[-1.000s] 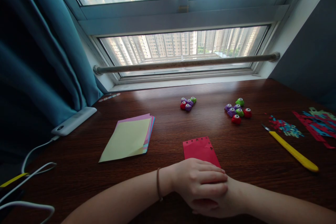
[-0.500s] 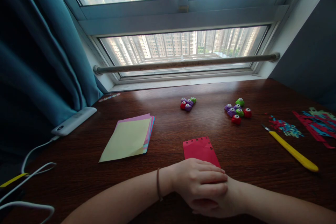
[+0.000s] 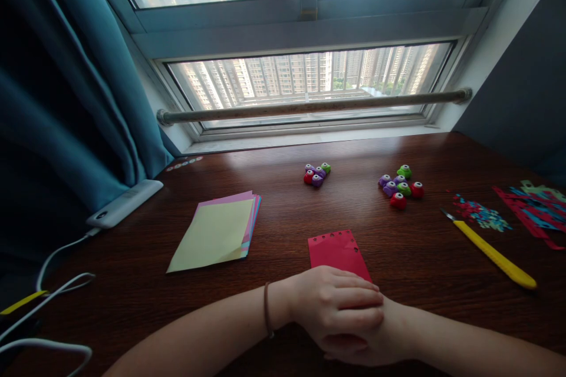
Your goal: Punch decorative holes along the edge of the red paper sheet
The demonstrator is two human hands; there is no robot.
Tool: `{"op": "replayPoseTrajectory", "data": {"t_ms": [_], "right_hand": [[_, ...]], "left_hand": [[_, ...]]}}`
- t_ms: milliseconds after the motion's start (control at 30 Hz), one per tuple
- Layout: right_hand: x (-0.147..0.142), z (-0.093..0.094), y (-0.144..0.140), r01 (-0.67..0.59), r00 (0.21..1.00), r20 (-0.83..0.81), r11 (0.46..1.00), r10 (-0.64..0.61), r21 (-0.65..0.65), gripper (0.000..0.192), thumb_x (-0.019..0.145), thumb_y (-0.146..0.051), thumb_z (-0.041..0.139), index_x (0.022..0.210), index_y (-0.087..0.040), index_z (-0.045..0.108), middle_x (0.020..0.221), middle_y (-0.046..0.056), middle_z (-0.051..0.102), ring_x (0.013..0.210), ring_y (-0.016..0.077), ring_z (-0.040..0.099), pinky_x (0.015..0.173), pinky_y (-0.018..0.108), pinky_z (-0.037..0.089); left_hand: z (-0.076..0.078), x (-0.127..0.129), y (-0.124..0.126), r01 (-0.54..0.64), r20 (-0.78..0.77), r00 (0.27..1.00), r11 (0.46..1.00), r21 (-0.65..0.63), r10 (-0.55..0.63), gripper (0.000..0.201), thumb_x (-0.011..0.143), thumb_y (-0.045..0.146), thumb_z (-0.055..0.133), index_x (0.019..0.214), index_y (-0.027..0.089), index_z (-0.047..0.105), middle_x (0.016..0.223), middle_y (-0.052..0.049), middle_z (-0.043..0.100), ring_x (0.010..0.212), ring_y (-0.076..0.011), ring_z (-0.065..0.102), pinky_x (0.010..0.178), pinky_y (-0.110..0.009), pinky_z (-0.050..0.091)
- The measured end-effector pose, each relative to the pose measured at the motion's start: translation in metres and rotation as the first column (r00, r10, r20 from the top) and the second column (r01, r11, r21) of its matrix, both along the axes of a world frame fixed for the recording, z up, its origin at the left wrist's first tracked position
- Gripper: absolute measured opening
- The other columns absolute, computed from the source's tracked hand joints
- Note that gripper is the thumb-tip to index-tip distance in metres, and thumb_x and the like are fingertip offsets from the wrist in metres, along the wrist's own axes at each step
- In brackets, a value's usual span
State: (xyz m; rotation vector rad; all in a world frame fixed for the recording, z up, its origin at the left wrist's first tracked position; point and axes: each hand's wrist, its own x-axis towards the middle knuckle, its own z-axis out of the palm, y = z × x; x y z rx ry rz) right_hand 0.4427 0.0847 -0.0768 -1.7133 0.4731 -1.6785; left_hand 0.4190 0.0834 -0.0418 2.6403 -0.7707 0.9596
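Observation:
My left hand (image 3: 329, 303), with a thin brown band round its wrist, lies over my right hand (image 3: 389, 330), its fingers together and curled over the back of it. The fingers of my right hand are mostly hidden beneath, so what they hold or press on cannot be seen. From under both hands a red sheet of paper (image 3: 335, 250) sticks out on the far side. Small punched shapes run along its far edge and down its right side.
Several eye-shaped toys in purple, green and red stand in a middle cluster (image 3: 316, 174) and a right cluster (image 3: 399, 187). Coloured paper sheets (image 3: 216, 230) lie left. A yellow-handled craft knife (image 3: 490, 250), paper bits (image 3: 481, 212) and strips (image 3: 537, 206) lie right. A white power bank (image 3: 128, 203) sits by the curtain.

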Motion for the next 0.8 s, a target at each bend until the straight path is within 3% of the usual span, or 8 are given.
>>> {"op": "replayPoseTrajectory", "data": {"t_ms": [100,300,433,600,800], "right_hand": [[0.003,0.003,0.001,-0.001,1.000,0.018,1.000,0.000,0.027,0.029,0.085,-0.033,0.048,0.101,-0.016,0.065,0.068,0.005,0.069,0.064,0.0187,0.067,0.056,0.024,0.052],[0.002,0.010,0.005,0.004,0.997,0.073,0.999,-0.006,0.035,0.032,0.089,-0.030,0.039,0.103,-0.017,0.064,0.065,0.003,0.068,0.065,0.0168,0.067,0.055,0.022,0.052],[-0.008,0.009,0.002,-0.036,0.996,-0.083,0.998,0.040,0.054,0.027,0.084,-0.027,0.052,0.104,-0.016,0.064,0.072,0.004,0.070,0.074,0.0187,0.068,0.063,0.022,0.053],[-0.015,0.001,-0.007,-0.086,0.979,-0.188,0.996,0.078,-0.034,0.028,0.085,-0.027,0.050,0.109,-0.019,0.062,0.071,0.004,0.070,0.071,0.0174,0.068,0.062,0.020,0.053],[-0.033,0.018,-0.003,0.030,0.942,-0.336,0.999,-0.022,0.019,0.025,0.085,-0.034,0.050,0.100,-0.021,0.066,0.065,0.002,0.069,0.072,0.0185,0.068,0.065,0.026,0.054]], "left_hand": [[0.001,0.001,0.000,-0.009,0.008,1.000,1.000,-0.012,0.009,0.040,0.089,0.038,0.040,0.101,0.004,0.057,0.106,-0.015,0.061,0.104,-0.0232,0.056,0.096,-0.029,0.044],[0.001,0.000,0.001,0.013,-0.001,1.000,1.000,0.000,-0.013,0.050,0.090,0.045,0.034,0.102,0.002,0.057,0.108,-0.017,0.059,0.108,-0.0242,0.053,0.099,-0.030,0.042],[-0.001,-0.001,0.001,0.007,-0.016,1.000,1.000,0.001,-0.007,0.052,0.091,0.047,0.033,0.104,0.003,0.056,0.110,-0.017,0.058,0.110,-0.0245,0.052,0.099,-0.031,0.041],[0.000,0.000,0.000,0.005,0.000,1.000,1.000,-0.003,-0.005,0.052,0.089,0.049,0.037,0.101,0.002,0.058,0.108,-0.017,0.060,0.107,-0.0247,0.054,0.097,-0.031,0.043],[0.001,0.000,0.000,0.004,-0.007,1.000,1.000,-0.006,-0.004,0.053,0.089,0.048,0.037,0.102,0.002,0.058,0.108,-0.017,0.060,0.107,-0.0244,0.054,0.099,-0.030,0.042]]}}
